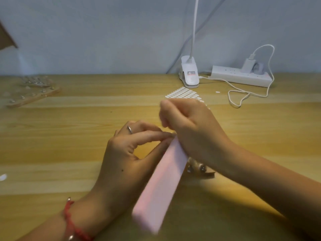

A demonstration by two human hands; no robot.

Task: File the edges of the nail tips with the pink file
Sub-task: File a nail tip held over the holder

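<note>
Far end of the pink file (161,181) gripped in the curled right hand (189,133), above the counter (69,153). The left hand (132,150) pinches forefinger to thumb there, presumably on a nail tip too small to see. Risk: a hard stroke could flick it free.

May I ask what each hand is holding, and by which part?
The right hand grips the pink file by its far end. The left hand's thumb and forefinger pinch together beside it; whether they hold anything cannot be told.
</note>
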